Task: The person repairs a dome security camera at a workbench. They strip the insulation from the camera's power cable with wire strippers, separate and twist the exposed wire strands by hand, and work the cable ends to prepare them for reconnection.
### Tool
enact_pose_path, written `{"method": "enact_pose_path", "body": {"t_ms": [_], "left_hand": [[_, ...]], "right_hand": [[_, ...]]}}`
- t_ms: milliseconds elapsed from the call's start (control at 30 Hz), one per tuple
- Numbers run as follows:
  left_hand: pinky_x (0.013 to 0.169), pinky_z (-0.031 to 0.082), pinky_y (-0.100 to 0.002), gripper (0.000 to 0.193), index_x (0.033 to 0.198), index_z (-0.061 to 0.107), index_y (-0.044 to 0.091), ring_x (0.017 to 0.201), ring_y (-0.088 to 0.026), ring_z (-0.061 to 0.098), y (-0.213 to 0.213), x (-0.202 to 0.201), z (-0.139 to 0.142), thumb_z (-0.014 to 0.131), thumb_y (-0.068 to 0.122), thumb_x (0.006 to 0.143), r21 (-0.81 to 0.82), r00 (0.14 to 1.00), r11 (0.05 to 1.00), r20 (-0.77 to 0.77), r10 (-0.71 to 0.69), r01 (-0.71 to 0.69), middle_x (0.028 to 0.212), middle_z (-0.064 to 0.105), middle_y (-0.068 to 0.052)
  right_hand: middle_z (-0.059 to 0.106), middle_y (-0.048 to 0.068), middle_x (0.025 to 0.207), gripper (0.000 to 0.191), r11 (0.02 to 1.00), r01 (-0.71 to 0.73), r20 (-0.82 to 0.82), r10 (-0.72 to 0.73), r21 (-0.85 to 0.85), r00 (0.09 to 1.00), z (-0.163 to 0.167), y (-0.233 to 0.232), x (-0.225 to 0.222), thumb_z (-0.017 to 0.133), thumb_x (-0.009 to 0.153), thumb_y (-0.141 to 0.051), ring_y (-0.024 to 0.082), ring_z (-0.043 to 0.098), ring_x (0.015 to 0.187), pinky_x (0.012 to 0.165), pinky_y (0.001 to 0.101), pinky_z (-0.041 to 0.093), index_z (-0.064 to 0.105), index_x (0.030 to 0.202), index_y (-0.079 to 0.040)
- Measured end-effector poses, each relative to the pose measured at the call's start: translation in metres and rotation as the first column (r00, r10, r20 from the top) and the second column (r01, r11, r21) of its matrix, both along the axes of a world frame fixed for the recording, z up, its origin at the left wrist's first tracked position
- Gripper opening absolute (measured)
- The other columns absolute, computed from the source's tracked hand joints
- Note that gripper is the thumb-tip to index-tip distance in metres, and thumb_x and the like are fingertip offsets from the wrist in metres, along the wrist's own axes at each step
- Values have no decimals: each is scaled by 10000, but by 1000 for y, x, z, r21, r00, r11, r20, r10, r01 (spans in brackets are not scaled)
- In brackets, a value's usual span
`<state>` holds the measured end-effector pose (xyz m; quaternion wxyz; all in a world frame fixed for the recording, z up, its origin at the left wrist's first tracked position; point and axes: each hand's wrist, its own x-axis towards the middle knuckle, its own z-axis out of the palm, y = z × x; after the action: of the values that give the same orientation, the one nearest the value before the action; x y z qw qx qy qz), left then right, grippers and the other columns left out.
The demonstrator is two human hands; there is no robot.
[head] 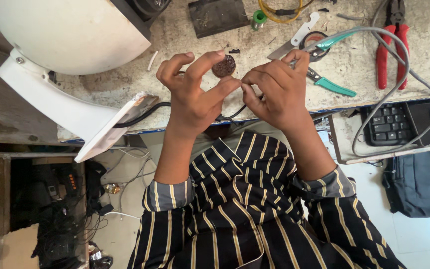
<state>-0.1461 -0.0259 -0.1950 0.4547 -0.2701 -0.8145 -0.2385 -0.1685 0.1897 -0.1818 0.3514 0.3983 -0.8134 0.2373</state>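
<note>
Brown and round like a coin, the little disc (224, 66) sits between both hands above the workbench (359, 65) — left hand (192, 92) pinches its edge, right hand (274, 92) fingers pinch beside it.

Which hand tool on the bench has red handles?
The pliers at the far right of the bench, clear of both hands. The other tool, the cutters beside the right hand, has teal-green handles.
</note>
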Motion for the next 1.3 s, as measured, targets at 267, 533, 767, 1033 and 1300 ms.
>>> {"method": "enact_pose_path", "body": {"t_ms": [267,533,767,1033,1300], "left_hand": [[1118,280,-448,214,1036,792,323,1310,-290,380,-1,0,2,871,188,889,-39,999,999,-2,35,-35,1439,549,68],[1118,256,-455,177,1046,785,305,1307,-284,389,0,0,3,837,206,909,-50,996,996,31,81,-80,1449,537,61],[1107,247,-465,191,1078,759,246,1298,-284,400,2,0,5,756,182,897,-92,994,993,73,86,-79,1465,513,41],[1107,251,-481,160,1101,724,204,1308,-284,392,5,-2,8,752,206,944,-123,990,991,130,62,-46,1453,493,19],[1132,266,-497,84,1015,679,113,1334,-297,406,5,0,14,717,181,985,-41,972,997,231,-47,58,1474,518,-14]], "right_hand": [[695,-27,1015,186,1000,-3,11,3,-5,1000,0,0,-1,803,916,-111,208,609,867,926,471,335,646,1017,-123],[699,-28,1021,192,1000,17,-3,-17,3,1000,-2,0,0,807,920,-106,199,609,854,932,471,342,645,1021,-126],[683,-14,1024,203,999,30,-42,-29,20,999,-1,-1,0,822,927,-107,209,607,850,927,476,351,648,1031,-111],[678,-17,1040,214,999,31,-64,-28,44,998,0,0,0,831,919,-119,197,615,873,923,475,353,663,1051,-116],[664,-37,1027,221,993,86,-145,-74,80,987,-4,-3,5,846,917,-106,173,614,868,927,461,371,671,1048,-135]]}}
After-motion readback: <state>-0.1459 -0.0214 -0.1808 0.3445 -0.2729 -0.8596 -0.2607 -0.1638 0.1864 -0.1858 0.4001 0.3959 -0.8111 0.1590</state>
